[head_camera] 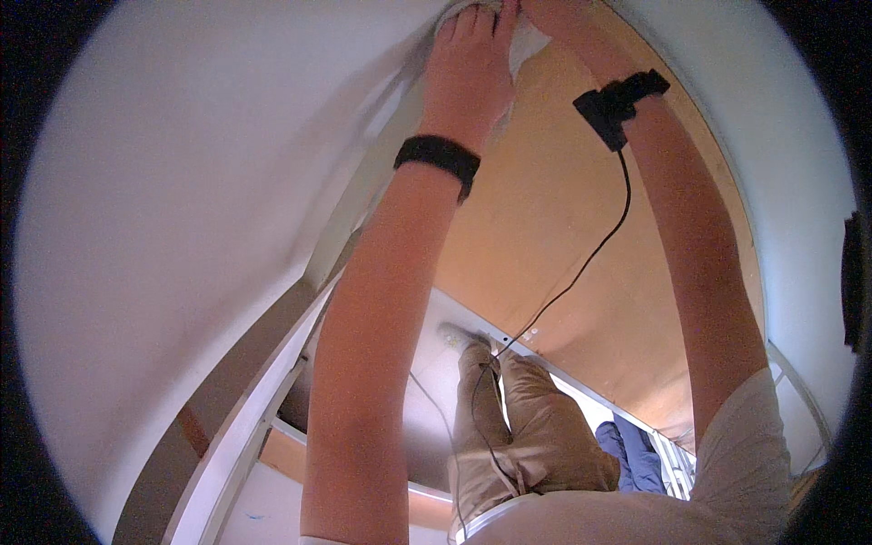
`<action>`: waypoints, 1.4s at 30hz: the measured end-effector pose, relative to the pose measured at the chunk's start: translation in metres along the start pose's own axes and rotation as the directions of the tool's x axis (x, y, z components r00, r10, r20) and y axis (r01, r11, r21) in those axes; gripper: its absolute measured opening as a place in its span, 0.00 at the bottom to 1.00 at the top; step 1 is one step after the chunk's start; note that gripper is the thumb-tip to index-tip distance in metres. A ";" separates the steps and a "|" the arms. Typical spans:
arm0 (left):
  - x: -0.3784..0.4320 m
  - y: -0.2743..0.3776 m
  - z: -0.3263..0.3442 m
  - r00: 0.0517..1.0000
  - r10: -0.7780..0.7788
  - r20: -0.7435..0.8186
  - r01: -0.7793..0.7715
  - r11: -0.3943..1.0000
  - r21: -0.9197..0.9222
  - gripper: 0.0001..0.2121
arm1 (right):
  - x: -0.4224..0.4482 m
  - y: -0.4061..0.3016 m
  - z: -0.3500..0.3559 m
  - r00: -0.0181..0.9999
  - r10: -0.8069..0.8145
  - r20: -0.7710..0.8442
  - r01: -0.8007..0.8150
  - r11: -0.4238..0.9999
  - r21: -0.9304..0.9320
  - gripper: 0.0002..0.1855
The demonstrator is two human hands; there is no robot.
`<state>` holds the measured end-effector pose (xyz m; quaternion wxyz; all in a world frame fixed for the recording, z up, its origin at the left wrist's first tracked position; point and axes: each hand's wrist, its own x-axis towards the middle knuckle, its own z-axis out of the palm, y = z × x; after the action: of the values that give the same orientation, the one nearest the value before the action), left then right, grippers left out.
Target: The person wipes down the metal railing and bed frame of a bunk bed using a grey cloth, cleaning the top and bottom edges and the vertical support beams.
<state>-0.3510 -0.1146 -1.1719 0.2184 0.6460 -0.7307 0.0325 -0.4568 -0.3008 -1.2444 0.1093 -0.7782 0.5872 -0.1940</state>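
Both my arms reach up to the top of the picture over a tan wooden board. My left hand lies with its fingers over a pale cloth, pressing it near the corner where the board meets a white wall. A black band circles the left wrist. My right hand is beside the cloth, mostly cut off by the top edge, so its fingers are hard to make out. On the right wrist sits a black strapped device with a thin black cable running down across the board.
White wall panels rise at left and right. A metal edge strip borders the board. A white frame rail runs at lower left. Below are my tan trousers, dark blue fabric and ladder-like metal rails.
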 end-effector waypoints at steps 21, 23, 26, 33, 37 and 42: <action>0.193 0.030 0.053 0.992 0.041 0.121 -0.052 0.995 0.088 0.41 | 0.162 0.074 -0.094 0.936 -0.211 0.281 0.295 0.907 -0.300 0.30; 0.198 0.011 0.079 0.994 0.103 -0.031 -0.098 0.987 0.127 0.41 | 0.164 0.065 -0.098 0.932 -0.231 0.281 0.311 0.907 -0.285 0.30; 0.201 0.011 0.090 0.990 0.127 -0.068 -0.111 0.972 0.208 0.41 | 0.152 0.062 -0.104 0.941 -0.223 0.256 0.296 0.908 -0.297 0.31; 0.194 0.020 0.062 0.992 0.089 0.090 -0.098 0.990 0.098 0.44 | 0.140 0.042 -0.120 0.955 -0.113 0.274 0.233 0.857 -0.460 0.33; 0.164 0.017 0.066 0.996 0.092 0.017 -0.093 0.995 0.048 0.45 | 0.111 0.040 -0.106 0.970 -0.028 0.242 0.135 0.889 -0.437 0.34; 0.105 -0.011 0.066 0.998 0.048 -0.051 -0.043 0.994 0.098 0.50 | 0.070 0.014 -0.079 0.953 -0.157 0.259 0.252 0.886 -0.390 0.32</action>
<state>-0.3663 -0.2359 -1.1966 0.2053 0.6379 -0.7368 0.0903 -0.4863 -0.3674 -1.1660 -0.0167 -0.8579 0.5133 0.0130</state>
